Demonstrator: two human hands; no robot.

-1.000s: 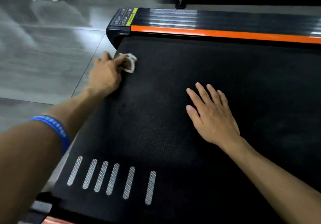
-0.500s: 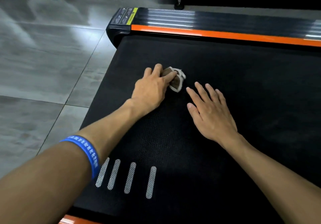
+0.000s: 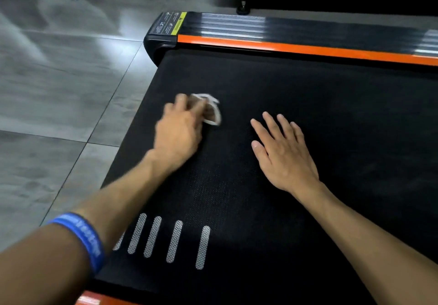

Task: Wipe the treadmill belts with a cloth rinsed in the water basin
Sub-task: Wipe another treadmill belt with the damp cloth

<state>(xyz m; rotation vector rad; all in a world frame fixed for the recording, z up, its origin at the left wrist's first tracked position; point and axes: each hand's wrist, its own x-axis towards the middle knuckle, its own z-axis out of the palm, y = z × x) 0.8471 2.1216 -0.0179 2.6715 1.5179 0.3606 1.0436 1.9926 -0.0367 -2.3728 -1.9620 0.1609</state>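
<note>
Wiping the treadmill belt with a small cloth

The black belt (image 3: 308, 105) fills most of the view, an orange rail (image 3: 308, 50) along its far edge and grey floor tiles (image 3: 59, 91) off its left edge. The right hand (image 3: 285, 155) lies flat on the belt, fingers straight, holding nothing. The left hand (image 3: 180, 129), blurred, grips the bunched white cloth (image 3: 212, 112) near the belt's left edge. So small a wad may leave unwiped streaks, or slip free on the textured surface.
</note>
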